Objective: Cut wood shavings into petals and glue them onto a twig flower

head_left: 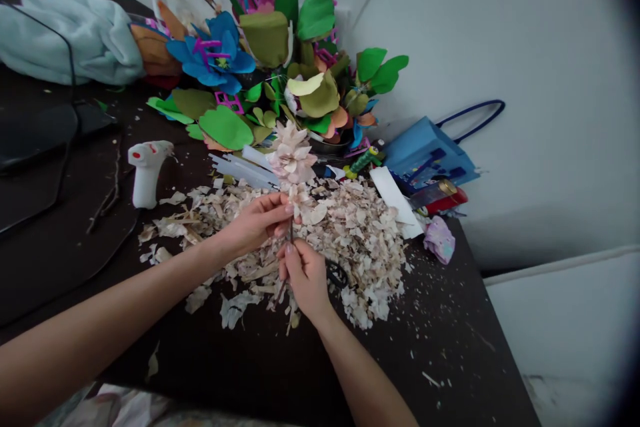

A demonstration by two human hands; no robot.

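Note:
A pale pink artificial flower stem (293, 159) stands upright in front of me, its layered petals pointing away toward the back of the table. My left hand (265, 217) pinches it just below the blossoms, near a lower petal cluster. Lower down, my right hand (306, 277) has its thumb and fingers closed round the thin brown stem. Beneath both hands spreads a heap of dry, pale petal scraps (360, 240). Dark scissor handles (337, 273) show partly beside my right hand; the rest of them is hidden.
A white glue gun (146, 173) stands at left, near a twig (116, 180) and black cables. Translucent glue sticks (245, 170) lie behind the heap. Colourful paper flowers (225, 127) fill the back. A blue bag (430, 153), thread spools and a white strip (395, 200) are at right.

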